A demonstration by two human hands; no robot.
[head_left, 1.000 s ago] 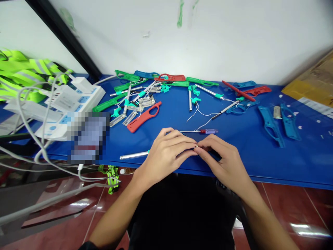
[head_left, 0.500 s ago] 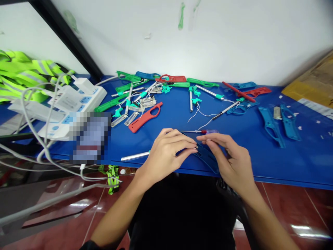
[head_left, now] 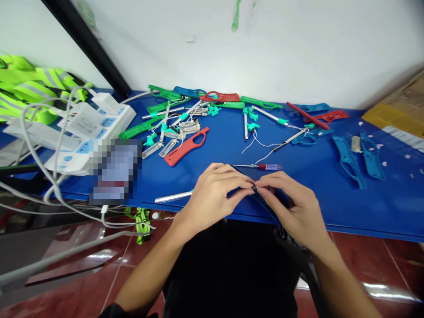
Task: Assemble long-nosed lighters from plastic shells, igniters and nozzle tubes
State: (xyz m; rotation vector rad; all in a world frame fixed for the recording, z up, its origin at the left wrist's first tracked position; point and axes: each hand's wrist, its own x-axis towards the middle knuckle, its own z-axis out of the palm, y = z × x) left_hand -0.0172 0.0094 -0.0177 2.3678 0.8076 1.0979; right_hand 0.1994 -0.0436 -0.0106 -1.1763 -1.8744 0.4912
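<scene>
In the head view, the left hand [head_left: 215, 192] and right hand [head_left: 294, 203] are meeting, thumbs and fingers narrowly pinching a small dark piece [head_left: 254, 188], its details mostly hidden. It is sitting above a dark blue shell [head_left: 264, 206], lying slantwise near the front edge of the bench [head_left: 212, 154]. The right fingertips, apart from the piece half a second earlier, are now touching it.

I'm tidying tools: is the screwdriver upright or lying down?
Lying down: the screwdriver stretches lengthwise along the blue tabletop, just beyond the right hand.
</scene>
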